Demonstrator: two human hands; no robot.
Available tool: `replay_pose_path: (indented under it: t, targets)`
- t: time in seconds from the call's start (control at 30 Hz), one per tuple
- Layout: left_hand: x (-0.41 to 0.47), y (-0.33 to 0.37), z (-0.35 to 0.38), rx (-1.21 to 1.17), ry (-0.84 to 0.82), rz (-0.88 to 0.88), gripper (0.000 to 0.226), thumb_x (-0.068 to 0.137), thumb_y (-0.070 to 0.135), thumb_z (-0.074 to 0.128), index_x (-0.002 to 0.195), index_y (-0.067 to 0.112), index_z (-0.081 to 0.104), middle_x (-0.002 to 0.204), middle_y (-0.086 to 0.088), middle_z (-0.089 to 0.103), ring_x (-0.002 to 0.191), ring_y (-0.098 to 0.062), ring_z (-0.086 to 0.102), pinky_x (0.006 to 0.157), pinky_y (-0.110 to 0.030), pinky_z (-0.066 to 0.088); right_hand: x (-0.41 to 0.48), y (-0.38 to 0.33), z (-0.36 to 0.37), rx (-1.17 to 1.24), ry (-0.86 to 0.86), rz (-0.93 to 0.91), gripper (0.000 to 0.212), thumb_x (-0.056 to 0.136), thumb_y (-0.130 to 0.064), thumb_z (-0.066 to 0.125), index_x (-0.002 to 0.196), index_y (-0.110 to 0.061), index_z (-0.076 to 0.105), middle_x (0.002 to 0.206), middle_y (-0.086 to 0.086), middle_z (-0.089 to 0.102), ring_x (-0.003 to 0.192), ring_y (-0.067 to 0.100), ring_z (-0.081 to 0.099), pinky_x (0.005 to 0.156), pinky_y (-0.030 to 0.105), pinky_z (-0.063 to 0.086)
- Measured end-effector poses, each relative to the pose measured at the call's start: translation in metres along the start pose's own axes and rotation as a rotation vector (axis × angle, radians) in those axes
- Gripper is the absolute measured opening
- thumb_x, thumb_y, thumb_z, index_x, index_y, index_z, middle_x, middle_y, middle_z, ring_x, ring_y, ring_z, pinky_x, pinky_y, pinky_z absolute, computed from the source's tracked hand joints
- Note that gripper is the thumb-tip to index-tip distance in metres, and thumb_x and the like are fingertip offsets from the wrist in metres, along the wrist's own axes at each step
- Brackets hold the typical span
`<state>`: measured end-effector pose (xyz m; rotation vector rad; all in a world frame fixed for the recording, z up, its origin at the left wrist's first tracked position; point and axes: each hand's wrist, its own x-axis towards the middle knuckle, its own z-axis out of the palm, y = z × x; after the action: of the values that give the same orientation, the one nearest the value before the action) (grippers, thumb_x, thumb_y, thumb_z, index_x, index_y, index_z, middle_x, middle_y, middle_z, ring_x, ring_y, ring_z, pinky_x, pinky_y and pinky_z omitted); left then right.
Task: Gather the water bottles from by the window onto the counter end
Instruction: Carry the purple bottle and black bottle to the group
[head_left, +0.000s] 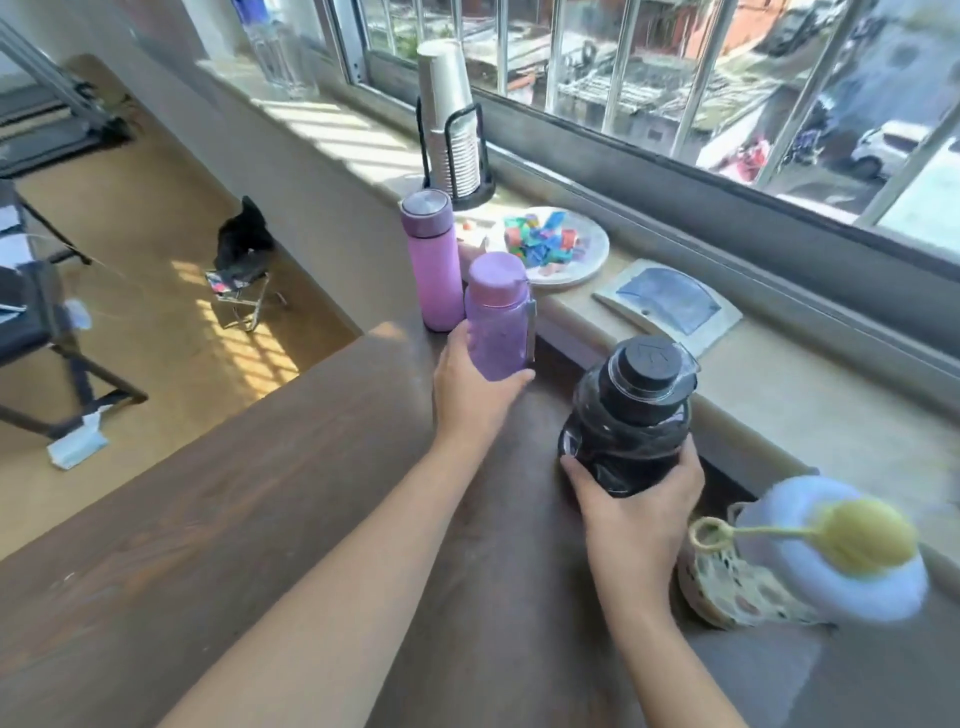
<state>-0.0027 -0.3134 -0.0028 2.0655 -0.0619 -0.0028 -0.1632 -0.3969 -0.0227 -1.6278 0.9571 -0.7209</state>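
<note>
My left hand grips a translucent purple bottle with a purple cap, held at the far end of the dark wooden counter. Just behind it a tall pink-purple flask with a metal lid stands upright on the counter end. My right hand holds a big black jug-shaped bottle with a black cap by its lower part, close to the window sill. At the near right a patterned bottle with a white and yellow top stands on the counter, blurred.
On the stone sill lie a plate of coloured scraps, a grey tile and a stack of paper cups in a black wire holder. A clear bottle stands further along. Left of the counter the floor drops away, with a stool and black stands.
</note>
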Motion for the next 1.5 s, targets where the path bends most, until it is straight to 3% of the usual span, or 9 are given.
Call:
replay_pose_path:
  t: [0.13,0.27,0.5,0.77,0.9,1.07,1.2,1.33,1.5]
  targets:
    - [0.007,0.001,-0.002,-0.039,0.056,-0.018,0.065,0.068,0.026,0.094,0.126,0.019,0.066,0.122,-0.001,0.076,0.116,-0.023,0.072,0.102,-0.043,0.058,0.004,0.008,0.001,0.060,-0.016,0.012,0.113,0.060,-0.029,0.097,0.154,-0.028,0.033,0.151,-0.006,0.048,0.139,0.012,0.048,0.119,0.042,0.036]
    - [-0.002,-0.005,-0.020,-0.093,0.071,-0.011,0.064,0.067,0.023,0.097,0.124,0.021,0.068,0.108,0.011,0.071,0.110,-0.017,0.074,0.101,-0.041,0.060,0.007,0.008,0.004,0.025,0.024,-0.027,0.109,0.057,-0.037,0.097,0.148,-0.032,0.038,0.145,-0.008,0.053,0.134,0.011,0.054,0.115,0.042,0.041]
    - [-0.042,-0.045,-0.103,-0.171,0.141,-0.063,0.070,0.060,0.033,0.093,0.125,0.026,0.067,0.120,0.008,0.079,0.113,-0.012,0.076,0.100,-0.041,0.062,-0.015,-0.005,0.021,-0.054,0.011,-0.075,0.100,0.059,-0.042,0.096,0.143,-0.027,0.042,0.139,-0.002,0.058,0.127,0.017,0.058,0.112,0.038,0.043]
    - [-0.101,-0.101,-0.246,-0.187,0.410,-0.156,0.065,0.070,0.012,0.095,0.129,0.021,0.069,0.114,0.015,0.077,0.101,0.010,0.073,0.091,-0.017,0.058,-0.114,-0.036,0.087,0.016,-0.329,-0.150,0.098,0.061,-0.033,0.098,0.143,-0.028,0.044,0.133,-0.009,0.055,0.122,0.011,0.059,0.109,0.033,0.046]
    - [-0.145,-0.136,-0.331,-0.181,0.585,-0.234,0.058,0.072,0.011,0.093,0.125,0.021,0.071,0.115,0.012,0.079,0.108,0.000,0.075,0.094,-0.024,0.060,-0.186,-0.052,0.118,0.037,-0.565,-0.188,0.097,0.063,-0.028,0.097,0.143,-0.031,0.043,0.120,-0.034,0.049,0.115,-0.001,0.057,0.103,0.023,0.044]
    - [-0.209,-0.180,-0.430,-0.143,0.791,-0.348,0.058,0.073,0.010,0.093,0.124,0.021,0.069,0.115,0.015,0.077,0.111,-0.001,0.073,0.101,-0.030,0.060,-0.289,-0.062,0.141,0.057,-0.855,-0.203,0.098,0.062,-0.027,0.098,0.141,-0.037,0.041,0.127,-0.024,0.053,0.104,-0.031,0.048,0.084,-0.003,0.039]
    - [-0.272,-0.204,-0.480,-0.129,0.923,-0.426,0.056,0.072,0.015,0.093,0.122,0.024,0.070,0.116,0.014,0.078,0.107,-0.002,0.075,0.097,-0.041,0.064,-0.368,-0.065,0.152,0.054,-1.049,-0.238,0.100,0.060,-0.029,0.098,0.141,-0.040,0.041,0.130,-0.025,0.054,0.108,-0.027,0.050,0.093,0.010,0.040]
    - [-0.340,-0.226,-0.504,-0.178,1.044,-0.461,0.058,0.070,0.010,0.093,0.122,0.026,0.071,0.115,0.012,0.080,0.109,-0.006,0.077,0.100,-0.035,0.061,-0.437,-0.070,0.165,0.015,-1.224,-0.273,0.100,0.059,-0.034,0.098,0.138,-0.045,0.038,0.133,-0.023,0.055,0.110,-0.024,0.050,0.100,0.022,0.045]
    - [-0.410,-0.247,-0.512,-0.235,1.174,-0.502,0.059,0.071,0.003,0.093,0.121,0.025,0.070,0.113,0.016,0.079,0.108,-0.003,0.076,0.101,-0.030,0.058,-0.510,-0.075,0.191,-0.023,-1.373,-0.368,0.098,0.057,-0.037,0.097,0.138,-0.037,0.041,0.130,-0.018,0.060,0.117,0.000,0.061,0.105,0.036,0.050]
